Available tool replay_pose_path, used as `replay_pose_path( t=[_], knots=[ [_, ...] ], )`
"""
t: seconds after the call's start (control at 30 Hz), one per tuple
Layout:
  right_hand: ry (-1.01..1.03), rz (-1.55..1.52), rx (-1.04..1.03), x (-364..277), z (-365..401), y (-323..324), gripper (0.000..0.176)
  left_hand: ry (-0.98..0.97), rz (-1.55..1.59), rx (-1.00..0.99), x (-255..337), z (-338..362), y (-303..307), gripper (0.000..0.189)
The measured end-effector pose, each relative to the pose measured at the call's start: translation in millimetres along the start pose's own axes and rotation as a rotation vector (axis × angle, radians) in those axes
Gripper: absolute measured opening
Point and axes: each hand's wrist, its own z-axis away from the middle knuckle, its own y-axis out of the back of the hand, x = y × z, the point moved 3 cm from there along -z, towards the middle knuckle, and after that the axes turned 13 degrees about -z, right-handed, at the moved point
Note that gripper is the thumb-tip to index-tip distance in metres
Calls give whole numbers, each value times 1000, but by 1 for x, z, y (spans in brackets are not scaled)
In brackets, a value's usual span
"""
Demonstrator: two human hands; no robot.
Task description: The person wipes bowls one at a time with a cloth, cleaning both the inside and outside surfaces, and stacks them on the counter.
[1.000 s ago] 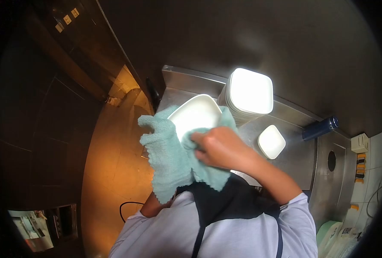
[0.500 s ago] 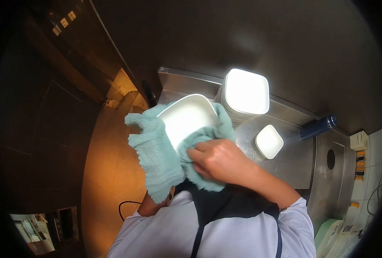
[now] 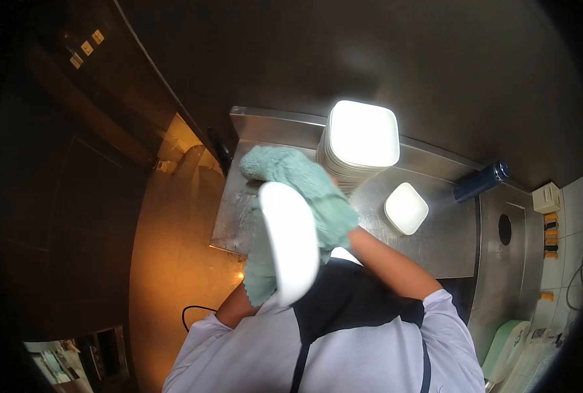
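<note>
A white, rounded-corner plate [image 3: 291,242] stands tilted on edge in front of my chest, slightly blurred. A pale green towel [image 3: 298,180] wraps behind it and hangs below its left side. My left forearm [image 3: 237,306] reaches up to the plate's lower left, where the towel and plate hide the fingers that hold it. My right forearm [image 3: 396,262] leads into the towel, whose bunched upper part covers most of that hand beside the plate's right edge. Right of the towel rises a tall stack of white square plates [image 3: 363,134].
On the steel counter [image 3: 445,245] sits a small white square dish [image 3: 406,208]. A dark blue bottle [image 3: 481,182] lies farther right, near a round hole [image 3: 505,229]. A dark wall [image 3: 435,65] stands behind, and brownish floor [image 3: 173,262] shows at left.
The plate has turned from lying face up to nearly upright and come lower. My right hand, seen gripping the towel before, is now mostly covered by it, farther up behind the plate.
</note>
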Motion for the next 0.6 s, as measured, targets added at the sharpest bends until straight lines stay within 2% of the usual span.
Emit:
replay_pose_path(
  t=[0.1, 0.17, 0.2, 0.3, 0.43, 0.47, 0.6],
  knots=[
    [-70, 69, 58, 36, 26, -4, 70, -16, 8, 10, 5, -4, -1, 43],
    [-50, 151, 20, 18, 40, -16, 73, -37, 13, 22, 16, -14, 5, 43],
    [21, 269, -68, 10, 45, -20, 75, -57, 16, 32, 23, -20, 6, 43],
    [152, 367, -166, -6, 55, -31, 74, -81, 11, 46, 35, -31, 9, 43],
    [332, 376, -8, -57, 9, -40, 62, -89, -13, 38, 32, -38, -4, 43],
    [323, 360, -4, -59, -6, -31, 62, -86, -24, 33, 29, -39, -9, 43],
    [84, 254, 58, 0, 5, 1, 58, -70, -35, 52, 16, -25, -13, 44]
  ],
)
